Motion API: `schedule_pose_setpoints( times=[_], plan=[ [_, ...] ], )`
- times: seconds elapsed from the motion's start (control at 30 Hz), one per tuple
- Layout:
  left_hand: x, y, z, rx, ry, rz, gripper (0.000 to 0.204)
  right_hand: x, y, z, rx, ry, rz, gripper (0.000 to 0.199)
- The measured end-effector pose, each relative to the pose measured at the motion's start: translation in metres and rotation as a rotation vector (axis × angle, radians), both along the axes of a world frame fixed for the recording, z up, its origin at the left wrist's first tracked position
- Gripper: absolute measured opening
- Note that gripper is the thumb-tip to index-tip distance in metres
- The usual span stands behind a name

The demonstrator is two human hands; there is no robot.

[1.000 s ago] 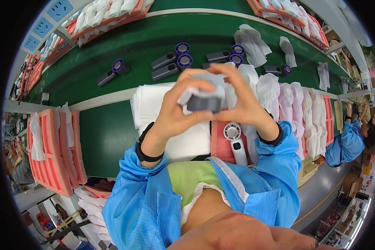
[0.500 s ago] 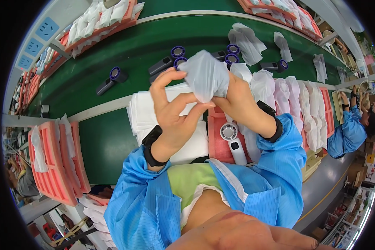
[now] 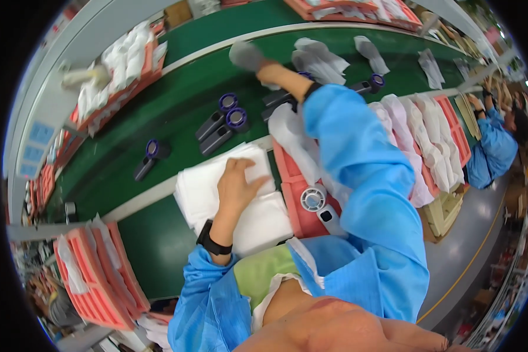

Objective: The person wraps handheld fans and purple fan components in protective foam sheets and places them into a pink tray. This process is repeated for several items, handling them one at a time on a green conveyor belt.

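Right hand grips a bagged item (blurred) — the empty left hand curves, half-spread, over white sheets.

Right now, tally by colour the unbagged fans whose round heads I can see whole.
Dark fans: 4
White fan: 1
Total: 5
Fans with heads hidden or partly hidden by your right arm aren't counted.

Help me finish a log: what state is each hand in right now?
Left hand: open, loosely curled, over the white sheets, holding nothing visible.
Right hand: closed on a translucent grey bag, blurred; contents unclear.
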State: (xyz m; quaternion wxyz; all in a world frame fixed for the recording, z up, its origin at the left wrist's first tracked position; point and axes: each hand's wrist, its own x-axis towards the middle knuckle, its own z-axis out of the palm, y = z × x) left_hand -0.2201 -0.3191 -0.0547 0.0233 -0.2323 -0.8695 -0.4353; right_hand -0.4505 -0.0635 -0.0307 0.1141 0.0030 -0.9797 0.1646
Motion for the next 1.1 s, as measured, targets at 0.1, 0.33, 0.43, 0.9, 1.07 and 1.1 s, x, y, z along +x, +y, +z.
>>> schedule_pose_setpoints(
  times=[0.1, 0.33, 0.43, 0.9, 1.07, 1.1],
  plan=[
    [0.003, 0.012, -0.015, -0.186, 0.173, -0.013, 0.022, -0.003, 0.012, 0.002, 0.195, -0.175, 0.054, 0.038],
    [-0.005, 0.011, -0.027, -0.111, -0.009, 0.019, 0.017, 0.054, 0.172, 0.043, 0.424, -0.286, -0.389, 0.026],
    [-0.004, 0.006, -0.026, -0.002, -0.130, 0.041, 0.016, 0.115, 0.261, 0.021, 0.521, -0.371, -0.480, 0.024],
    [-0.013, -0.023, 0.015, 0.331, -0.169, 0.101, 0.012, 0.164, 0.188, 0.154, -0.053, 0.172, -0.301, 0.049],
    [-0.003, -0.022, 0.033, 0.407, -0.155, 0.117, 0.011, 0.208, 0.033, 0.171, -0.493, -0.022, 0.206, 0.041],
    [-0.003, -0.022, 0.036, 0.433, -0.149, 0.104, 0.011, 0.216, 0.011, 0.171, -0.506, -0.043, 0.317, 0.043]
  ],
)
